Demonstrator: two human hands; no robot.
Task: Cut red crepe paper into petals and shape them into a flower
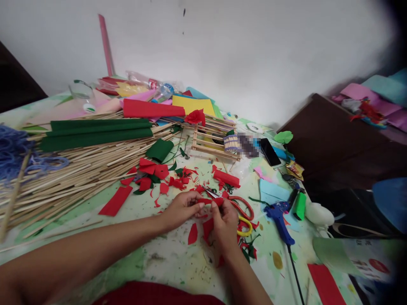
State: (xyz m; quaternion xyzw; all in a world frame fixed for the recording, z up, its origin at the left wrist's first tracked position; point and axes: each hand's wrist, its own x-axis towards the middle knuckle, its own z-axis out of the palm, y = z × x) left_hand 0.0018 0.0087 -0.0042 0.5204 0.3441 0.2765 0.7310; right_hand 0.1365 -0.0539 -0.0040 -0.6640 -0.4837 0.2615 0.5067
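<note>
Between my two hands is a small folded strip of red paper (209, 201). My left hand (184, 207) pinches its left end, and my right hand (225, 220) grips its right end between thumb and fingers. Just behind them lie scissors (245, 208) with one orange and one yellow handle, their blades partly hidden by the red strip and my fingers. Red petal-shaped cutouts (192, 234) and scraps (178, 182) are spread around my hands. A rolled red piece (226, 178) rests a little beyond the scissors.
Long thin bamboo sticks (95, 163) cover the left side, with green paper (98, 133) on top. A stick frame (216, 144) stands at the back. To the right lie a blue glue gun (280, 216) with its cord, a phone (269, 151) and a green lighter (299, 206).
</note>
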